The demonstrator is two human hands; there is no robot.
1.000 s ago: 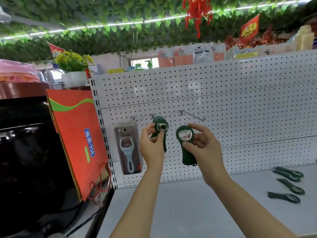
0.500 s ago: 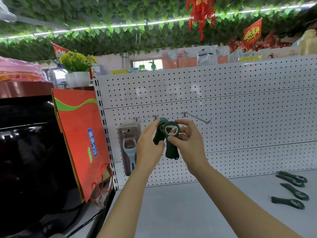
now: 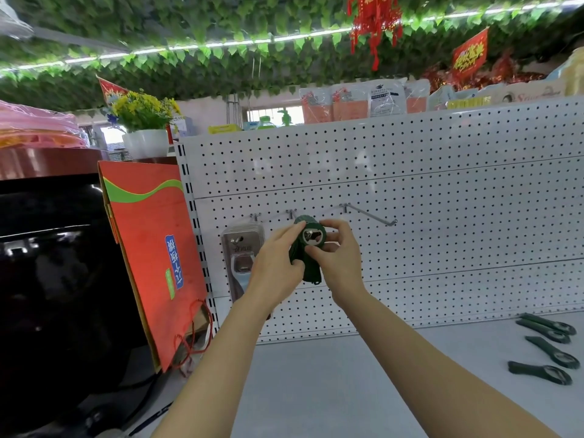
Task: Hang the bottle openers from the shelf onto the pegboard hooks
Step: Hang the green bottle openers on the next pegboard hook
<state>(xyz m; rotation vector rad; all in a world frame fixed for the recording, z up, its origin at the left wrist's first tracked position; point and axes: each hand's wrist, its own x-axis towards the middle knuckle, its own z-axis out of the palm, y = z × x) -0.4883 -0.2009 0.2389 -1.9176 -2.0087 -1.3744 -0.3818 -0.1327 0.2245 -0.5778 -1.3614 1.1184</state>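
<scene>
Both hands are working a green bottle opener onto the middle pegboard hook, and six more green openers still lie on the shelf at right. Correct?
Not quite: the head view shows four green openers on the shelf, not six. The rest holds: left hand and right hand are at the green bottle opener by the middle hook.

The right hand point(image 3: 336, 251) has carried its green opener point(image 3: 311, 248) leftward against the one the left hand point(image 3: 278, 263) holds.

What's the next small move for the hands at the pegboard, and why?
Probably slide the dark green plastic bottle opener back along the middle metal hook. Both the left hand and right hand grip it at that hook, its ring hole facing outward.
</scene>
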